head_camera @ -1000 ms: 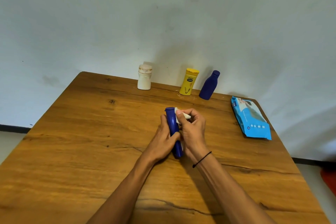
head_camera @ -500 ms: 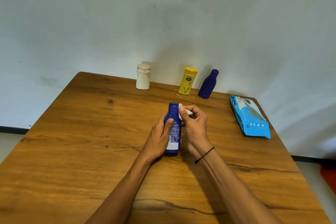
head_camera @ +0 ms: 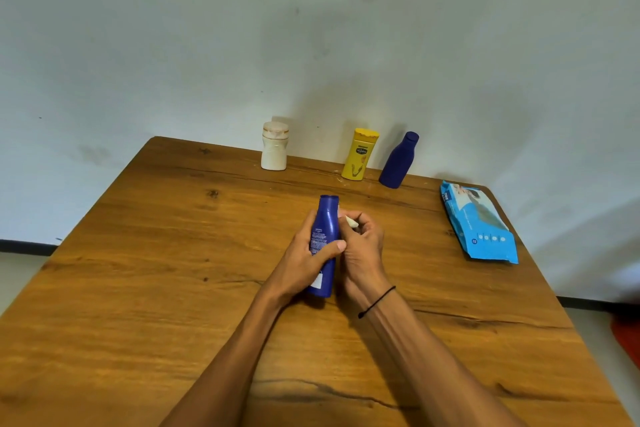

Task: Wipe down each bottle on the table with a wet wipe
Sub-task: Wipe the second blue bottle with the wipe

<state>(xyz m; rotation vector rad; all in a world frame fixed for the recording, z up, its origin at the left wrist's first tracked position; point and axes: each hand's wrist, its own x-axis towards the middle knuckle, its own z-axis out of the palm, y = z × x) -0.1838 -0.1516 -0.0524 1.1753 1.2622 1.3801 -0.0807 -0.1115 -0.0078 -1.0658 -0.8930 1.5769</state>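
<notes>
My left hand (head_camera: 304,258) grips a dark blue lotion bottle (head_camera: 327,218) at the middle of the wooden table (head_camera: 138,288), thumb across its front, label side toward me. My right hand (head_camera: 363,250) pinches a small white wet wipe (head_camera: 350,221) against the bottle's right side near its neck. Along the far edge by the wall stand a white bottle (head_camera: 274,146), a yellow bottle (head_camera: 359,154) and a second dark blue bottle (head_camera: 399,161).
A light blue pack of wet wipes (head_camera: 479,224) lies flat near the table's right edge. The wall runs directly behind the far edge. Something red (head_camera: 627,336) lies on the floor at the right.
The held bottle has turned in my left hand, so its label now faces me. My right hand with the wipe has stayed at the bottle's right side.
</notes>
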